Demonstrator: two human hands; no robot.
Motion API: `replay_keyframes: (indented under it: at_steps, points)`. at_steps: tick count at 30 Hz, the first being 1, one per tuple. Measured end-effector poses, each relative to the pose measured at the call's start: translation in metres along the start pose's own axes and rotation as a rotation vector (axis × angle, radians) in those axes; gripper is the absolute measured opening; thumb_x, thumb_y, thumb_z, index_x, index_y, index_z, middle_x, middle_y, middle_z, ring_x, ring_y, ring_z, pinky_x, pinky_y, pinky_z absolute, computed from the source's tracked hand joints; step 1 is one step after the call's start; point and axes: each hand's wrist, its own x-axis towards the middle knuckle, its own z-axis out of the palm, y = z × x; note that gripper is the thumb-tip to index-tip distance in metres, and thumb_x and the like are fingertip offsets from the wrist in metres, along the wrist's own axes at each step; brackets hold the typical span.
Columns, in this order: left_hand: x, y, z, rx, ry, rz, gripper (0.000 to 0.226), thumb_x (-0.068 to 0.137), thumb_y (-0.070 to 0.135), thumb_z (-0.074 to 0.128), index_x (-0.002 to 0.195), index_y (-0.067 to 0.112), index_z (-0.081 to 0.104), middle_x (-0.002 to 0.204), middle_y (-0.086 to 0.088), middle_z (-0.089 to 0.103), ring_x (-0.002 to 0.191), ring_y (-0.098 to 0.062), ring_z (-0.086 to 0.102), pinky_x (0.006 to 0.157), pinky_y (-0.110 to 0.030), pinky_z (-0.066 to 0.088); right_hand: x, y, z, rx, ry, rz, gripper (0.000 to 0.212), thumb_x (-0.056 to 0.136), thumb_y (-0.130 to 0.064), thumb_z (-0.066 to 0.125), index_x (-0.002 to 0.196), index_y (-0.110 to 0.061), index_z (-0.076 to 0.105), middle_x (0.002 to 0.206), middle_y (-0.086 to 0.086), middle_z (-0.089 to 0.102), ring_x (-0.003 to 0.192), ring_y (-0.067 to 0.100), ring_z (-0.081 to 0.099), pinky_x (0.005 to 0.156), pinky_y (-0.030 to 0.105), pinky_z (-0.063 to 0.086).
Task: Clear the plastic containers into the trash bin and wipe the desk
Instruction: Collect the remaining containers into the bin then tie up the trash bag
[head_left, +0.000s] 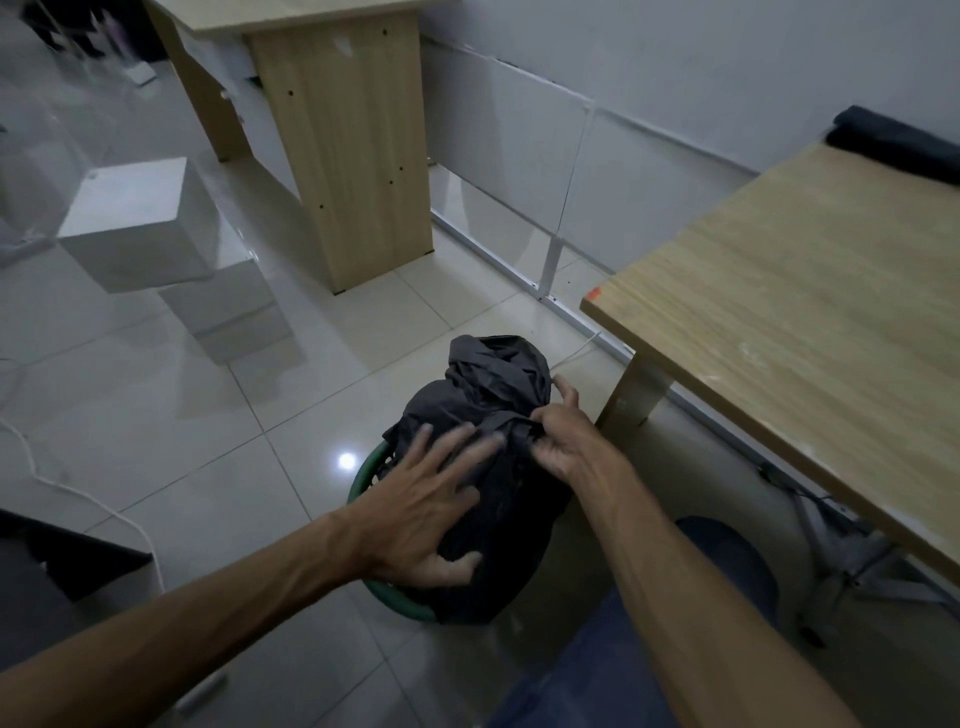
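A green trash bin (363, 480) stands on the tiled floor, filled by a bulging dark grey bag (493, 384) that rises above its rim. My left hand (415, 514) lies spread on the bag's near side, fingers straight and pressing the plastic. My right hand (566, 441) pinches a bunched fold of the bag at its right side. The wooden desk (779, 312) stands to the right, its top bare apart from a dark cloth roll (893, 143) at the far end. No plastic containers are in sight.
A second wooden desk's leg panel (348, 156) stands behind the bin. White boxes (156, 228) are stacked on the floor at left. A white cable (78, 493) runs across the tiles. A dark object (62, 561) sits at the left edge.
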Motion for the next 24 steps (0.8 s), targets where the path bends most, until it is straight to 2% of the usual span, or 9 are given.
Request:
replay_keyframes:
  at_steps: [3,6,8,12,14,16,18,22,24]
  points:
    - [0.002,-0.013,0.008,0.152,-0.144,-0.361,0.101,0.072,0.086,0.057,0.135,0.007,0.051,0.170,-0.018,-0.007,0.153,-0.047,0.016,0.112,-0.074,0.026,-0.001,-0.002,0.001,-0.068,-0.033,0.004,0.085,0.094,0.025,0.023,0.160,-0.028,0.031,0.156,0.023,0.034,0.135,0.046,0.049,0.103,0.063,0.051]
    - [0.008,-0.025,0.013,0.201,-0.132,-0.567,0.059,0.087,0.036,0.073,0.131,0.008,0.045,0.135,-0.020,0.047,0.099,-0.036,0.067,0.082,-0.052,0.059,-0.008,-0.003,0.004,-0.357,-0.027,-0.020,0.057,0.094,0.022,0.023,0.129,-0.004,0.060,0.134,0.024,0.059,0.104,0.036,0.066,0.093,0.052,0.059]
    - [0.014,-0.039,0.008,0.063,-0.027,-0.612,0.035,0.091,0.021,0.063,0.121,0.011,0.049,0.109,-0.011,0.059,0.081,-0.035,0.069,0.066,-0.042,0.057,-0.010,-0.004,0.003,-0.626,-0.023,-0.067,0.049,0.093,0.015,0.029,0.116,-0.005,0.068,0.119,0.020,0.069,0.096,0.032,0.070,0.084,0.046,0.063]
    - [0.030,-0.071,-0.015,-0.498,0.238,-0.842,0.010,0.084,0.010,0.060,0.088,0.015,0.068,0.091,-0.011,0.072,0.082,-0.034,0.070,0.072,-0.043,0.061,-0.008,-0.009,-0.004,-1.140,-0.108,-0.237,0.026,0.086,-0.001,0.045,0.089,-0.008,0.070,0.090,0.005,0.065,0.080,0.023,0.060,0.073,0.036,0.049]
    - [0.038,-0.078,-0.029,-1.001,0.376,-1.046,0.012,0.088,0.005,0.064,0.080,0.009,0.073,0.086,-0.014,0.073,0.073,-0.028,0.072,0.070,-0.044,0.066,-0.013,-0.009,-0.001,-1.060,-0.182,-0.257,0.023,0.083,-0.004,0.050,0.095,-0.009,0.069,0.094,-0.003,0.058,0.083,0.018,0.056,0.077,0.037,0.045]
    - [0.046,-0.076,-0.046,-1.545,0.334,-1.141,0.008,0.090,0.004,0.065,0.090,0.000,0.072,0.093,-0.014,0.066,0.083,-0.027,0.068,0.079,-0.044,0.065,-0.015,-0.003,0.003,-0.913,-0.257,-0.192,0.029,0.072,-0.010,0.048,0.094,-0.005,0.066,0.098,0.002,0.060,0.083,0.022,0.054,0.072,0.038,0.043]
    - [0.052,-0.068,-0.060,-1.775,0.214,-1.071,0.011,0.091,0.015,0.069,0.095,0.005,0.068,0.099,-0.009,0.065,0.097,-0.026,0.064,0.093,-0.046,0.060,-0.014,0.007,0.008,-0.878,-0.342,-0.107,0.028,0.066,-0.017,0.051,0.090,-0.003,0.059,0.095,0.007,0.055,0.081,0.025,0.046,0.067,0.040,0.035]
    - [0.071,-0.054,-0.047,-1.469,0.032,-1.008,0.045,0.075,0.027,0.090,0.110,0.005,0.071,0.105,-0.012,0.077,0.102,-0.029,0.073,0.093,-0.047,0.060,-0.023,0.014,0.024,-0.976,-0.468,0.013,0.023,0.061,-0.032,0.059,0.071,-0.025,0.039,0.082,0.007,0.038,0.075,0.027,0.030,0.069,0.055,0.027]
    - [0.073,-0.058,-0.032,-1.234,0.143,-1.033,0.021,0.077,0.008,0.078,0.098,0.008,0.074,0.097,-0.014,0.076,0.096,-0.034,0.073,0.087,-0.048,0.062,-0.030,0.009,0.023,-1.040,-0.553,0.041,0.019,0.076,-0.033,0.068,0.072,-0.023,0.053,0.079,0.004,0.052,0.076,0.025,0.047,0.075,0.050,0.038]
